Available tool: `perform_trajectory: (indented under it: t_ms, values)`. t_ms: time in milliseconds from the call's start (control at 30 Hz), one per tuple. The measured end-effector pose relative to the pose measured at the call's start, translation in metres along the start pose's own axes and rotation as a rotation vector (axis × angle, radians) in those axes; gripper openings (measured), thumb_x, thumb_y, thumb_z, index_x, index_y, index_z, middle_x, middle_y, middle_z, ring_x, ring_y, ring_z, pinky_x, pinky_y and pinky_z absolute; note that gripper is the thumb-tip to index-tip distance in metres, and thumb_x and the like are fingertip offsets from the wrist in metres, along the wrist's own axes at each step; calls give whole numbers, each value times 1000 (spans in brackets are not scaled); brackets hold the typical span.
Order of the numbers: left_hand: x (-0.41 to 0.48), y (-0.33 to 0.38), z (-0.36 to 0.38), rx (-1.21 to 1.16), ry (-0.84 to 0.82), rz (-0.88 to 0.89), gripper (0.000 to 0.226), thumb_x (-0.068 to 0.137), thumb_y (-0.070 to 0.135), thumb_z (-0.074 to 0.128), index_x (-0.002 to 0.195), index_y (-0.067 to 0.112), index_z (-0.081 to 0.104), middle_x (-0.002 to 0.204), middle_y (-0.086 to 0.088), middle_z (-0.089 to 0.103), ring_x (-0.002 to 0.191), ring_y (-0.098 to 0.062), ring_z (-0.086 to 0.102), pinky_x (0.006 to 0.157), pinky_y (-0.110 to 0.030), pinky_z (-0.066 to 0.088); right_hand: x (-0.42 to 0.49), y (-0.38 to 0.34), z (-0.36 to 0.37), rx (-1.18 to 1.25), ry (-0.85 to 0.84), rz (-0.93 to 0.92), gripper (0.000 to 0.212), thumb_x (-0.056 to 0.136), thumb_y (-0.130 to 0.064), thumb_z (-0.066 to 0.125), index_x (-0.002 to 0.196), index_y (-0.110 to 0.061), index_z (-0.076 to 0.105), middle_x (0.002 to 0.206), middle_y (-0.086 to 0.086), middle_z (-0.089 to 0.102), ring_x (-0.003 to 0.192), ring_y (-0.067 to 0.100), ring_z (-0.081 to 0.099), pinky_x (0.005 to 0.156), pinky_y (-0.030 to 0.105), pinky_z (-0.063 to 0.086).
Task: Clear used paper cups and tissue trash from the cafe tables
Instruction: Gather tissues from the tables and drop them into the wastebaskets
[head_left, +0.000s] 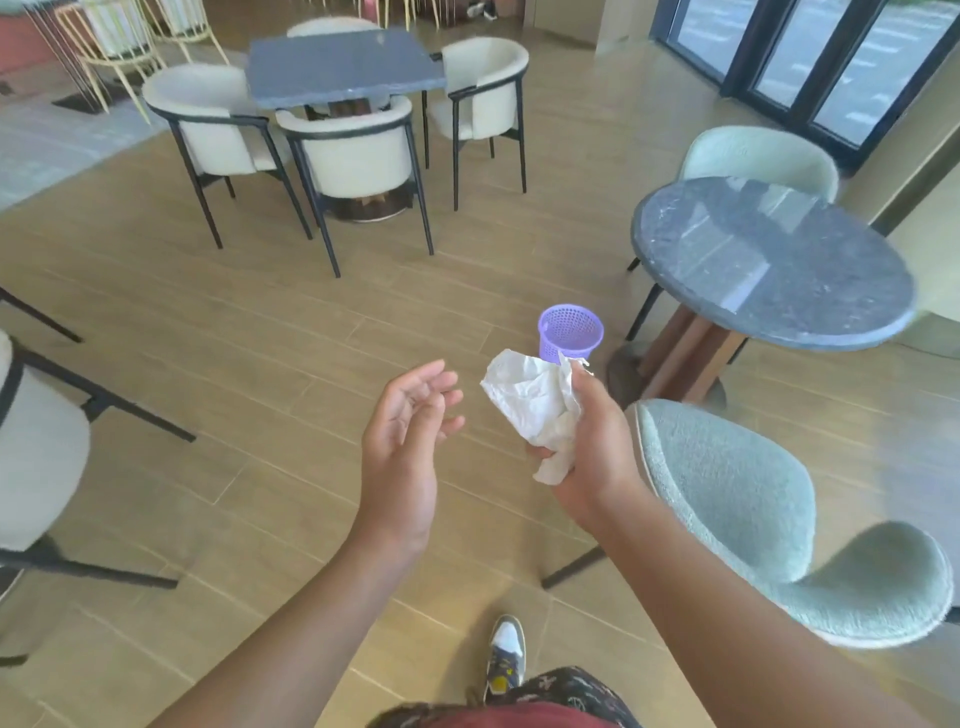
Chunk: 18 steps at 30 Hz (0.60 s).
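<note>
1. A round dark stone table (769, 260) stands at the right, a pale green chair (737, 499) near it.
2. A purple perforated wastebasket (570, 332) sits on the wooden floor beside the table's base.
3. The right hand (587, 441) grips crumpled white tissue (530, 400) in the air.
4. The left hand (405, 426) is empty, fingers relaxed.

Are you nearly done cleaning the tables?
Nearly, it seems. Done: no cups or trash show on the round table or the square table. In hand: the right hand grips a crumpled tissue; the left hand is open, holding nothing. Left: the tissue likely goes into the purple basket on the floor. Tables outside this view cannot be judged.
</note>
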<state>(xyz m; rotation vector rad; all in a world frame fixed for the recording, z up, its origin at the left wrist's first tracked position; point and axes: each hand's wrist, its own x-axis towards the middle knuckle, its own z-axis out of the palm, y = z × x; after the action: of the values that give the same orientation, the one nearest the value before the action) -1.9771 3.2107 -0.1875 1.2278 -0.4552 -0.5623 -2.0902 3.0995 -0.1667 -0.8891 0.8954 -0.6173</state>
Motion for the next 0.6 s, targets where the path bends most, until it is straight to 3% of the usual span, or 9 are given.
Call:
perform_trajectory:
  t_ms: [233, 367, 600]
  values:
    - [123, -17, 48, -14, -20, -10, 30, 95, 25, 56, 122, 16, 67, 121, -6, 71, 111, -21, 69, 92, -37, 58, 118, -52, 7, 20, 26, -20, 36, 107, -38, 46, 98, -16, 74, 78, 3, 66, 58, 15, 49, 56, 29, 34]
    - [197, -32, 69, -32, -58, -21, 29, 95, 24, 56, 120, 17, 67, 120, -7, 71, 111, -21, 68, 89, -35, 57, 187, -70, 12, 36, 61, -21, 36, 106, -39, 47, 107, -14, 73, 82, 4, 66, 59, 16, 49, 54, 29, 34]
    - [353, -57, 90, -19, -149, -68, 31, 95, 24, 55, 121, 15, 67, 120, -6, 71, 110, -20, 68, 91, -36, 58, 323, -101, 42, 34, 187, -49, 32, 104, -40, 49, 96, -21, 74, 83, 2, 66, 61, 18, 47, 53, 28, 32]
